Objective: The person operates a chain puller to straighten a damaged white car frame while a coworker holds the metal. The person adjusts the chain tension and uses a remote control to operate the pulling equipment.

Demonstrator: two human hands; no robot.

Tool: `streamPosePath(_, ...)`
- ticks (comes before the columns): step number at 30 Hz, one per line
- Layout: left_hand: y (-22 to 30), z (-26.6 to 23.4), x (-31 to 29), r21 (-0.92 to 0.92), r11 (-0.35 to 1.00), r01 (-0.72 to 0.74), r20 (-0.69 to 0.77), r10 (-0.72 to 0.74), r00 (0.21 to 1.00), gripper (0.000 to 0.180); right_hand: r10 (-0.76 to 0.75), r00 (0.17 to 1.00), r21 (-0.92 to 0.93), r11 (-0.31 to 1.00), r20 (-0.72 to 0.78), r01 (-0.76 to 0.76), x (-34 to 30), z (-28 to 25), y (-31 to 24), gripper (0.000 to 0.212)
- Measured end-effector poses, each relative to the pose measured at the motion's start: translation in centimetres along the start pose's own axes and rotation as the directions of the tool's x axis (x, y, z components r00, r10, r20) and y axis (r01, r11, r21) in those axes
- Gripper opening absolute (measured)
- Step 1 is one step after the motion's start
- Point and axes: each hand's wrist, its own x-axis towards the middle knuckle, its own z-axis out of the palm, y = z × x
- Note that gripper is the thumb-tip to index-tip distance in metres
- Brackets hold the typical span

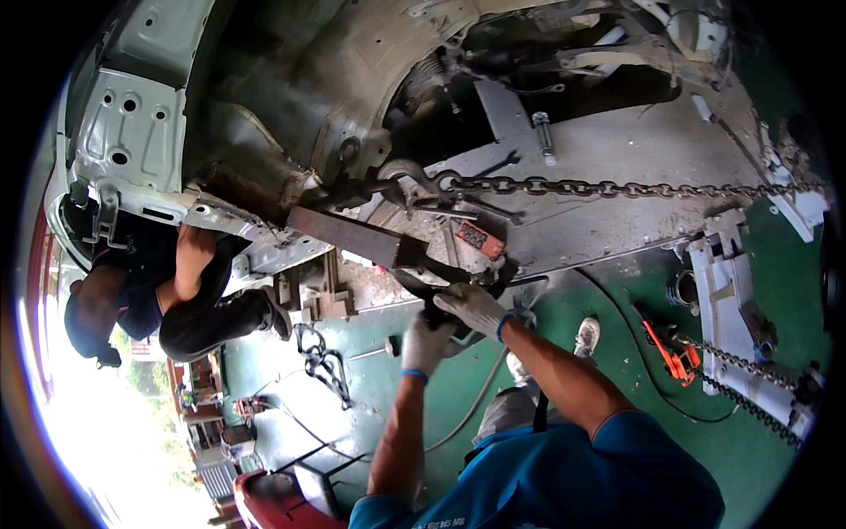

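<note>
Both my hands wear white work gloves. My right hand [474, 307] is closed around the near end of a black tool [438, 284] that runs up to a long rusty steel bar [345, 234]. My left hand [426, 346] grips the same black tool just below it. The bar reaches toward a clamp and hook [407, 182] on the stripped car body [291, 115]. A taut steel chain [608, 188] runs from that hook to the right.
Another person [167, 286] in dark clothes crouches at the left by the white body panel. An orange control box [480, 238] lies on the grey platform. A red chain puller [671, 354], a second chain [749, 388], a white pulling post [727, 291] and loose chain [322, 361] sit on the green floor.
</note>
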Motion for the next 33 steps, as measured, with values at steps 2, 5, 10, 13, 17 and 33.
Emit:
streamPosePath(2, -0.4, 2.9, -2.4, -0.400, 0.917, -0.015, 0.110, 0.065, 0.992, 0.044, 0.446, 0.895, 0.306, 0.853, -0.006, -0.423, 0.2, -0.6, -1.5, 0.046)
streamPosePath(5, -1.1, 4.7, -4.6, -0.172, 0.974, -0.147, 0.222, 0.183, 0.958, 0.050, 0.424, 0.876, 0.257, 0.842, 0.231, -0.475, 2.0, -4.6, -2.9, 0.048)
streamPosePath(10, -2.6, 3.7, 0.3, -0.589, 0.778, 0.218, -0.069, -0.316, 0.946, 0.041, 0.429, 0.861, 0.122, 0.872, 0.274, -0.474, 3.1, -6.8, -1.4, 0.032)
streamPosePath(13, -1.1, 1.9, 2.9, -0.541, 0.836, 0.089, 0.090, -0.048, 0.995, 0.052, 0.448, 0.848, 0.333, 0.784, 0.283, -0.524, 3.6, -7.3, -2.1, 0.030)
streamPosePath(17, -0.7, 1.8, 4.1, -0.852, 0.484, 0.199, 0.275, 0.091, 0.957, 0.055, 0.577, 0.710, 0.332, 0.630, 0.405, -0.702, 3.5, -7.2, -1.4, 0.025)
streamPosePath(33, -4.6, -2.5, 11.5, -0.178, 0.864, -0.471, -0.146, 0.450, 0.881, 0.014, 0.408, 0.908, 0.218, 0.881, 0.099, -0.420, 1.1, -4.4, -3.6, 0.032)
